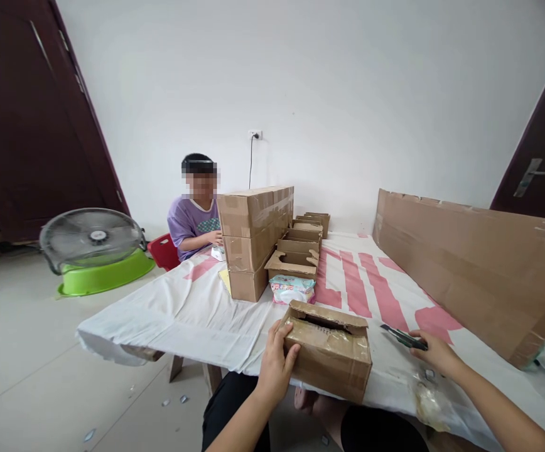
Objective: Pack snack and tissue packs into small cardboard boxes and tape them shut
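Beyond the left hand (275, 361), a tall stack of boxes (248, 245), possibly liable to shift if bumped by a forward reach. Under that same hand, fingers over the top and thumb against the front, the near box (333, 367), flap raised; likely to tip lapward if pulled or pressed, being right at the near edge. Pinched by the handle in the right hand (437, 355), the utility knife (404, 338), blade end toward the box; a possible cut to the left hand after a slip in stroke. Blade length too small to tell.

For moving: little surface (183, 326) on the body side of either hand. Ahead and rightward of the right hand, a large cardboard panel (470, 270) as limit, with the widest room between panel and near box. Past the left hand, tighter, because of the wipes packet (292, 285). Bodyward of the right hand, a clear plastic scrap (429, 402), possibly catching the wrist.
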Demonstrator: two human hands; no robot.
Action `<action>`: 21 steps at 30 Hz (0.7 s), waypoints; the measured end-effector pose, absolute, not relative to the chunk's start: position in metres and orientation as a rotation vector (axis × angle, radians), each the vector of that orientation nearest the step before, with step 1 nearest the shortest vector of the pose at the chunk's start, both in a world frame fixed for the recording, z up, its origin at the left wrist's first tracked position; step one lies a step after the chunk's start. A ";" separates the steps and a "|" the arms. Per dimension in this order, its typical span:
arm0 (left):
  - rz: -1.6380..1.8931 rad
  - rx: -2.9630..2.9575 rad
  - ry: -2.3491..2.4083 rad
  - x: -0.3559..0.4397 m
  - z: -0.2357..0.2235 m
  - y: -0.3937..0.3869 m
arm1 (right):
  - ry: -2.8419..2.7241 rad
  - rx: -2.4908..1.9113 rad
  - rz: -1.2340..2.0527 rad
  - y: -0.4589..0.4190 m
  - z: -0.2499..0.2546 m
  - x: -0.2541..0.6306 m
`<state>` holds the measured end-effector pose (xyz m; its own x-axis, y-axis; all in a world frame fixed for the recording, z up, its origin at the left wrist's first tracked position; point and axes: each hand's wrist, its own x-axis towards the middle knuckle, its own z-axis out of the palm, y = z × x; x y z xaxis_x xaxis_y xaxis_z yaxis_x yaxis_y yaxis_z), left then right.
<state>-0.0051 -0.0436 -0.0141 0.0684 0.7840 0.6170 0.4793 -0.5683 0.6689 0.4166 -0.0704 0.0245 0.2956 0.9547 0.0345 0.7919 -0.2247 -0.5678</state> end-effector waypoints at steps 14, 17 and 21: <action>1.483 2.071 1.287 -0.006 -0.015 -0.042 | -1.723 -1.597 0.722 -0.023 0.122 0.236; 1.487 2.078 1.283 -0.007 -0.015 -0.044 | -1.743 -1.654 0.924 -0.019 0.128 0.194; 1.490 2.082 1.270 -0.007 -0.014 -0.045 | -1.694 -1.755 1.055 -0.017 0.130 0.174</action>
<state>-0.0073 -0.0451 -0.0140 0.0797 0.7804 0.6201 0.4887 -0.5728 0.6581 0.1739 -0.0166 0.1299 -0.0634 0.9782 -0.1976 0.6088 -0.1189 -0.7843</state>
